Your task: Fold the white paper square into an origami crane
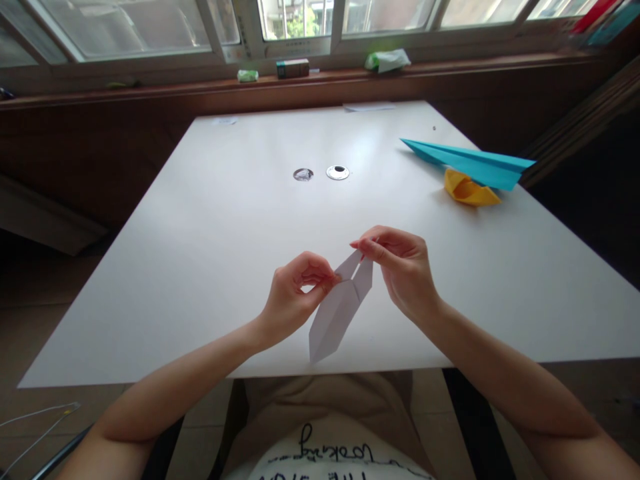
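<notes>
A folded piece of white paper is held up over the near part of the white table, tilted, with its pointed lower end toward me. Its upper part splits into two narrow flaps. My left hand pinches its left edge between thumb and fingers, near the base of the flaps. At the top, my right hand pinches the tips of the flaps with thumb and forefinger.
On the white table a blue paper plane and a yellow paper boat lie at the right edge. Two round discs lie near the middle. Behind, the windowsill bears a small box and green-white packets.
</notes>
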